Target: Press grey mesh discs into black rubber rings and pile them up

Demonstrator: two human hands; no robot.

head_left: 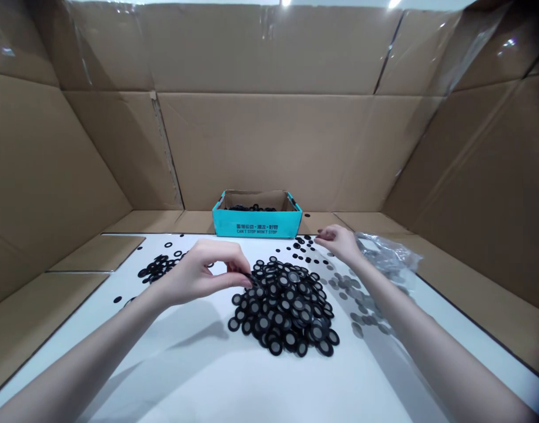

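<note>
A large heap of black rings with grey centres (287,302) lies in the middle of the white table. At the heap's upper left edge, my left hand (211,270) has its thumb and index finger pinched on a black ring (253,278), partly hidden by the fingertips. Farther off to the right, my right hand (337,242) hovers beside scattered small black discs (303,242). Its fingers are drawn together; a small dark thing seems to be at the tips, too small to make out.
A turquoise cardboard box (257,224) with black pieces inside stands at the back. Loose black rings (157,269) lie on the left. Grey discs (361,302) and a clear plastic bag (390,255) are on the right. Tall cardboard walls (264,150) surround the table.
</note>
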